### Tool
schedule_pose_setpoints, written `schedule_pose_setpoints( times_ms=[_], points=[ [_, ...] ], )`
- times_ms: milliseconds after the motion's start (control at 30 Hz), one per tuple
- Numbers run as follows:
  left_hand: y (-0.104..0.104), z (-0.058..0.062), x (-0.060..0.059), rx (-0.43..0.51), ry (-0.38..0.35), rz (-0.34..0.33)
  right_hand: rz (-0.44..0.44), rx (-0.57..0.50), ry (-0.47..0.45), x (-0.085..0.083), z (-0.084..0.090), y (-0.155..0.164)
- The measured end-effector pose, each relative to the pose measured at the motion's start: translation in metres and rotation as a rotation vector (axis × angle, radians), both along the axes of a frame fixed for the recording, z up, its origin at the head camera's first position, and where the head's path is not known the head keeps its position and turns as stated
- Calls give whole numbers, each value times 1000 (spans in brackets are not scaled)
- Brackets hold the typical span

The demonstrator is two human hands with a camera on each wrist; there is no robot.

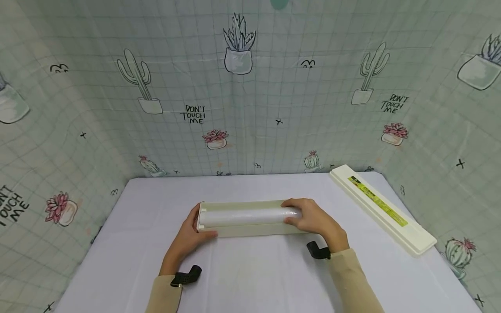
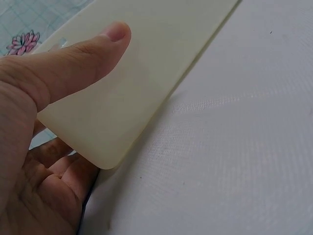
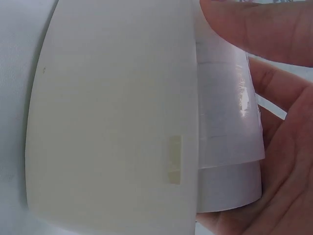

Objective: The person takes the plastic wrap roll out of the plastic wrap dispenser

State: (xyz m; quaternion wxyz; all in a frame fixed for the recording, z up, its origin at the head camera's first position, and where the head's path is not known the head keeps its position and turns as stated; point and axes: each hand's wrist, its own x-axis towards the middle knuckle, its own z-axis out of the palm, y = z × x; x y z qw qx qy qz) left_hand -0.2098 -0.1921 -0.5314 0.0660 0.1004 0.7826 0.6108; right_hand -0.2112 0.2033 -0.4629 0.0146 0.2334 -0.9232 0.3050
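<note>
- The left hand (image 1: 190,237) grips the cling-film dispenser tray's (image 1: 250,231) left end, fingers curled round it.
- The right hand (image 1: 313,219) clasps the film roll (image 1: 246,216) at the tray's right end.
- The tray lies mid-bench (image 1: 254,278); its lid (image 1: 381,208) lies well right.

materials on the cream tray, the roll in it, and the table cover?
Cream tray: likely moulded plastic, matte, smooth rounded corners. Roll: seemingly thin clear film, glossy, with layered edges in the right wrist view. Table cover: white cloth, fine weave visible.

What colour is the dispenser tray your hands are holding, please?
Cream tray, clearest in the head view.
</note>
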Motion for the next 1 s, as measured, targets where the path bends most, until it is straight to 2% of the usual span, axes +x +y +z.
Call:
schedule_pose_setpoints(
  times_ms=[300,600,733,1000],
  points=[
    [-3,-1,3,-8,-19,22,33,19,-7,-1,2,-6],
    [-2,0,3,9,-10,4,14,47,-25,-2,3,-8],
    [0,1,2,17,-14,-1,18,54,2,-1,4,-5],
    [2,2,-1,27,-20,-8,15,74,111,-3,4,-4]
  ],
)
